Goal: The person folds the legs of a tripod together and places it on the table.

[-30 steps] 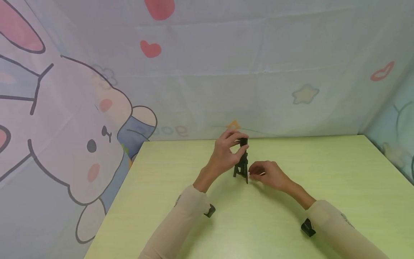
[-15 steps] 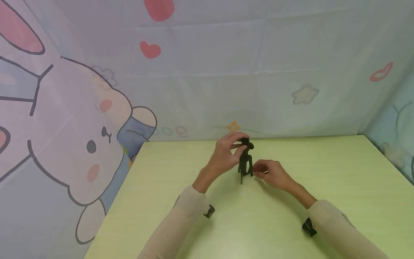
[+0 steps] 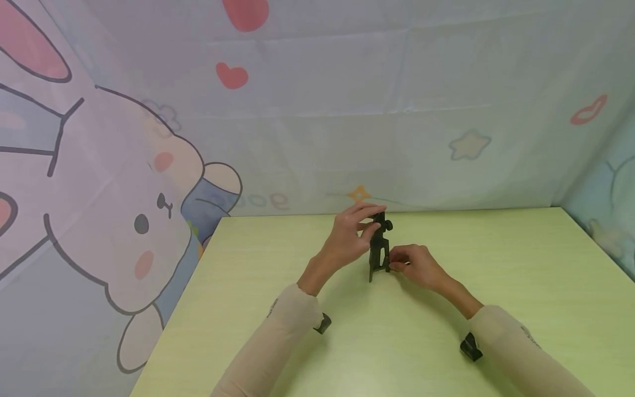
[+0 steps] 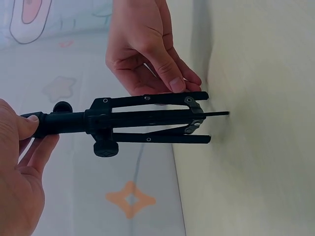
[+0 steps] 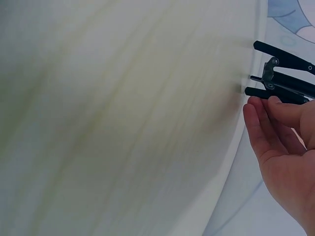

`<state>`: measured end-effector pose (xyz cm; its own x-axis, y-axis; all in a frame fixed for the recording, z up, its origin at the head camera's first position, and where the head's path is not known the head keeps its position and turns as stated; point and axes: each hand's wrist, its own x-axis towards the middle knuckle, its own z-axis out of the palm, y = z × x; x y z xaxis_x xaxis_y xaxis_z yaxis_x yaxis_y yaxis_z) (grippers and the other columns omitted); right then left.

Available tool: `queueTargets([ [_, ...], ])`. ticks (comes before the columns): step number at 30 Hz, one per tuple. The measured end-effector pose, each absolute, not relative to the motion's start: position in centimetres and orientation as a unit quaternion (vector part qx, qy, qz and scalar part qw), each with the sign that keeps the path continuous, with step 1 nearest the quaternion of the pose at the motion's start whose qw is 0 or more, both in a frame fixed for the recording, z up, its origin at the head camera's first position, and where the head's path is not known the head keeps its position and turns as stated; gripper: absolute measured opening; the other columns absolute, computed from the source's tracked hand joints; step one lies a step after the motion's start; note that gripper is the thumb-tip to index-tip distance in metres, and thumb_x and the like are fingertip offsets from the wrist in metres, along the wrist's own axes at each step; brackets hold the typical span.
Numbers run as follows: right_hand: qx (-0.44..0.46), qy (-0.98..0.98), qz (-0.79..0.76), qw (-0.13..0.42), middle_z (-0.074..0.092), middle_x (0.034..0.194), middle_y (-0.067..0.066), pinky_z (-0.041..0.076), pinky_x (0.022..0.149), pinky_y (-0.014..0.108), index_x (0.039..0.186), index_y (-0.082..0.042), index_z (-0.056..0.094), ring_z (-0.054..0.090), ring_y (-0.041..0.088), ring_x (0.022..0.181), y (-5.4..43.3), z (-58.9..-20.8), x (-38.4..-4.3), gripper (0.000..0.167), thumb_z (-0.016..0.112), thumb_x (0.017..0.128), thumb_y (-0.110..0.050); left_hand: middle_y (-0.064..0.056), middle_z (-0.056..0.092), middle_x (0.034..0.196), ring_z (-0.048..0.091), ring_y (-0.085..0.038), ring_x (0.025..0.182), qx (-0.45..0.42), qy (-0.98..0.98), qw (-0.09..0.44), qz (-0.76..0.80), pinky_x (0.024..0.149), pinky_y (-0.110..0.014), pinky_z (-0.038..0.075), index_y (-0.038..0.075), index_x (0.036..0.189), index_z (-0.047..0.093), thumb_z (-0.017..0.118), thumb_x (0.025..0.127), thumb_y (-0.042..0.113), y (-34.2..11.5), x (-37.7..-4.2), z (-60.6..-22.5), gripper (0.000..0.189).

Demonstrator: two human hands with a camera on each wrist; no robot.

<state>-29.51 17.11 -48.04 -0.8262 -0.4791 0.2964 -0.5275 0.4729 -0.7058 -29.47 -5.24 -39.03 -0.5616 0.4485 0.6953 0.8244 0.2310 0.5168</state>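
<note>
Tripod blk; tabletop lt yel-grn; sleeves beige; backdrop pale w/ red hearts, wht bunny.

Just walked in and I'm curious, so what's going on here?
A person is handling a black tripod with both hands at a table. The left hand has its top end in a grip, keeping it roughly upright, while the right hand pinches one leg near its lower end. The legs are close together, not spread wide. Whether they touch the table is hard to tell.
</note>
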Motion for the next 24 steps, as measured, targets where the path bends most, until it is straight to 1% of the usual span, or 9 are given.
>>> queueTargets([
  [6, 0.290, -0.859, 0.422, 0.024, 0.075, 0.088, 0.006, 0.063, 0.074, 0.031, 0.092, -0.003, 0.075, 0.074, 0.022, 0.086, 17.02, -48.08, -29.65, 0.012, 0.071, 0.093, 0.008, -0.017, 0.065, 0.127, 0.067, -0.029, 0.113, -0.415, -0.757, 0.189, -0.469, 0.089, -0.019, 0.058, -0.004, 0.131, 0.067, 0.064, 0.096, -0.013, -5.29, -29.35, -38.85, 0.036],
  [10, 0.296, -0.852, 0.431, 0.008, 0.076, 0.087, 0.007, 0.062, 0.073, 0.029, 0.092, -0.003, 0.074, 0.074, 0.021, 0.083, 16.91, -48.00, -29.44, 0.011, 0.071, 0.093, 0.008, -0.016, 0.065, 0.128, 0.065, -0.027, 0.117, -0.417, -0.755, 0.172, -0.475, 0.094, -0.023, 0.058, -0.004, 0.131, 0.066, 0.062, 0.096, -0.015, -5.54, -29.29, -38.59, 0.036],
  [14, 0.307, -0.844, 0.441, -0.006, 0.076, 0.086, 0.007, 0.060, 0.072, 0.028, 0.094, -0.003, 0.074, 0.073, 0.019, 0.082, 16.87, -47.95, -29.16, 0.008, 0.072, 0.093, 0.005, -0.013, 0.067, 0.127, 0.063, -0.022, 0.120, -0.425, -0.756, 0.189, -0.461, 0.097, -0.026, 0.057, -0.001, 0.127, 0.067, 0.066, 0.097, -0.009, -5.67, -29.50, -38.60, 0.031],
  [16, 0.312, -0.842, 0.441, -0.009, 0.076, 0.087, 0.005, 0.061, 0.073, 0.028, 0.096, -0.002, 0.074, 0.073, 0.017, 0.082, 16.79, -48.07, -29.08, 0.007, 0.073, 0.093, 0.004, -0.012, 0.067, 0.123, 0.065, -0.021, 0.114, -0.426, -0.755, 0.213, -0.452, 0.092, -0.025, 0.059, 0.001, 0.124, 0.069, 0.070, 0.097, -0.002, -5.66, -29.64, -38.75, 0.027],
  [18, 0.318, -0.841, 0.438, -0.012, 0.076, 0.088, 0.003, 0.061, 0.074, 0.028, 0.097, -0.002, 0.074, 0.073, 0.016, 0.084, 16.70, -48.23, -29.01, 0.006, 0.074, 0.093, 0.002, -0.011, 0.064, 0.117, 0.066, -0.020, 0.104, -0.421, -0.752, 0.236, -0.449, 0.086, -0.025, 0.061, 0.002, 0.120, 0.072, 0.074, 0.096, 0.003, -5.62, -29.75, -38.97, 0.024],
  [19, 0.321, -0.840, 0.437, -0.015, 0.077, 0.088, 0.003, 0.061, 0.075, 0.028, 0.098, -0.003, 0.074, 0.073, 0.016, 0.084, 16.64, -48.30, -28.98, 0.006, 0.074, 0.093, 0.001, -0.012, 0.063, 0.114, 0.066, -0.021, 0.100, -0.419, -0.750, 0.246, -0.449, 0.083, -0.027, 0.062, 0.002, 0.118, 0.073, 0.075, 0.096, 0.004, -5.59, -29.77, -39.05, 0.023],
  [21, 0.330, -0.838, 0.434, -0.019, 0.077, 0.090, 0.002, 0.061, 0.077, 0.029, 0.099, -0.004, 0.074, 0.073, 0.015, 0.086, 16.57, -48.37, -28.92, 0.006, 0.074, 0.094, 0.000, -0.012, 0.060, 0.110, 0.066, -0.021, 0.091, -0.414, -0.749, 0.262, -0.447, 0.080, -0.030, 0.063, 0.001, 0.116, 0.074, 0.076, 0.095, 0.004, -5.60, -29.70, -39.10, 0.022],
  [22, 0.333, -0.837, 0.433, -0.020, 0.077, 0.090, 0.002, 0.061, 0.078, 0.029, 0.099, -0.004, 0.075, 0.074, 0.015, 0.087, 16.54, -48.35, -28.87, 0.006, 0.074, 0.094, -0.001, -0.012, 0.060, 0.109, 0.066, -0.021, 0.089, -0.413, -0.748, 0.265, -0.446, 0.080, -0.032, 0.063, 0.001, 0.116, 0.074, 0.076, 0.095, 0.003, -5.62, -29.67, -39.10, 0.021],
  [24, 0.339, -0.837, 0.429, -0.016, 0.077, 0.091, 0.003, 0.062, 0.078, 0.030, 0.099, -0.004, 0.075, 0.074, 0.015, 0.086, 16.57, -48.27, -28.76, 0.005, 0.075, 0.094, -0.001, -0.012, 0.061, 0.109, 0.067, -0.021, 0.088, -0.414, -0.748, 0.262, -0.447, 0.081, -0.031, 0.063, 0.000, 0.116, 0.074, 0.075, 0.095, 0.000, -5.65, -29.53, -38.94, 0.021],
])
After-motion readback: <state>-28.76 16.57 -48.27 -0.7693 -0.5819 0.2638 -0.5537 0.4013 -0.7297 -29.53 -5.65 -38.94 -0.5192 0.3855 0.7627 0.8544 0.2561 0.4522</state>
